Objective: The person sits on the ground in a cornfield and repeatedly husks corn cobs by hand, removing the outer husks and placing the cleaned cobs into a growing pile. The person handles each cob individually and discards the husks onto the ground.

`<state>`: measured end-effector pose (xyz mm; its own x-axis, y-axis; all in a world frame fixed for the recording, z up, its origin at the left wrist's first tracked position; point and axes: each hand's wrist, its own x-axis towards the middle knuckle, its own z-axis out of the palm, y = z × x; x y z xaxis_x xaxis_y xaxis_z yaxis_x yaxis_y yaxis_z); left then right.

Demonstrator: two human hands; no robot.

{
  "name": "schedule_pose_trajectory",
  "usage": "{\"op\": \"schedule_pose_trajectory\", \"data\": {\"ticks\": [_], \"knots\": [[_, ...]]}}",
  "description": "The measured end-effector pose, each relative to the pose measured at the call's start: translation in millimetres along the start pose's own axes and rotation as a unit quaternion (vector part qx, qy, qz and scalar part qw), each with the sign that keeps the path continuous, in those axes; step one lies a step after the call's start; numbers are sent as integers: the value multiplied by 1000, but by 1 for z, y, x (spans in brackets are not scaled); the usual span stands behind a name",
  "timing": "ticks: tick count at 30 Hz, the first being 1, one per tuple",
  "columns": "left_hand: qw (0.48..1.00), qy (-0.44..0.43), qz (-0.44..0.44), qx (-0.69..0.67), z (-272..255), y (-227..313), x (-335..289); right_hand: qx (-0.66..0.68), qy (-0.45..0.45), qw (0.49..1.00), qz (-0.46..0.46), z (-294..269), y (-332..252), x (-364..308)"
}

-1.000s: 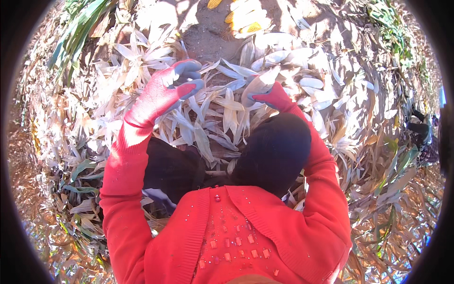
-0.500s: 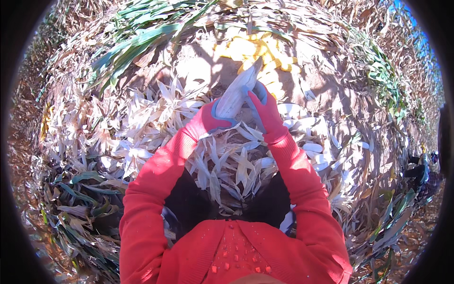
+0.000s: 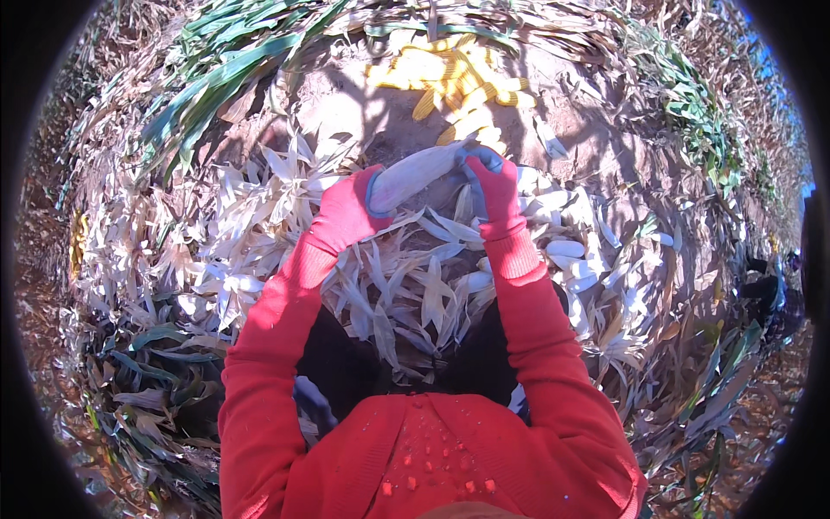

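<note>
Nearest the camera sat the person's red jumper (image 3: pixel 432 467), its front dotted with small beads, and from it both red sleeves ran forward over a lap heaped with pale dry husk leaves (image 3: pixel 406 294).

A second earlier the left hand had been lifted and spread out to the left, its fingers apart and holding nothing, while the right hand lay low among the leaves farther right. Half a second later the two had come together in front around a pale cob. At this moment the left hand (image 3: pixel 350 212), in a red glove with a blue palm, was closed around the near-left end of a husked corn ear (image 3: pixel 415 177), and the right hand (image 3: pixel 493 190), gloved alike, was clamped on its far-right end. The ear lay tilted between them, still wrapped in its whitish husk, held up above the leaf heap at the middle of the scene. By my reading, the change from an empty, spread hand to a two-handed hold meant a fresh ear had been picked up and was ready for stripping; no husk looked peeled back yet.

Beyond the hands lay bare sunlit soil (image 3: pixel 346 112) crossed by shadows, and on it, at the far middle, a pile of yellow stripped cobs (image 3: pixel 458 78). Green maize leaves (image 3: pixel 207 78) lay at the far left, and more dry stalks ringed the right side.
</note>
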<state>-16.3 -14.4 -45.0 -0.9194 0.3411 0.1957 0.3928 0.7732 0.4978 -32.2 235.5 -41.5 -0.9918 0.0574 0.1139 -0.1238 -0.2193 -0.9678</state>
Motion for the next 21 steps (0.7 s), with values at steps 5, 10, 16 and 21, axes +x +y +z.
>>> {"op": "schedule_pose_trajectory", "data": {"ticks": [5,10,16,21], "knots": [[994,-53,-13,-98,-5,15,9,-10,-9,1000,4,-2,-19,5],[978,-108,-18,-177,-3,21,12,-23,-53,998,-39,-10,-14,8],[988,-55,6,-142,5,20,5,-119,-1,990,-69,-10,-17,-1],[993,104,39,-34,16,34,8,-45,64,996,-52,-8,0,2]]}}
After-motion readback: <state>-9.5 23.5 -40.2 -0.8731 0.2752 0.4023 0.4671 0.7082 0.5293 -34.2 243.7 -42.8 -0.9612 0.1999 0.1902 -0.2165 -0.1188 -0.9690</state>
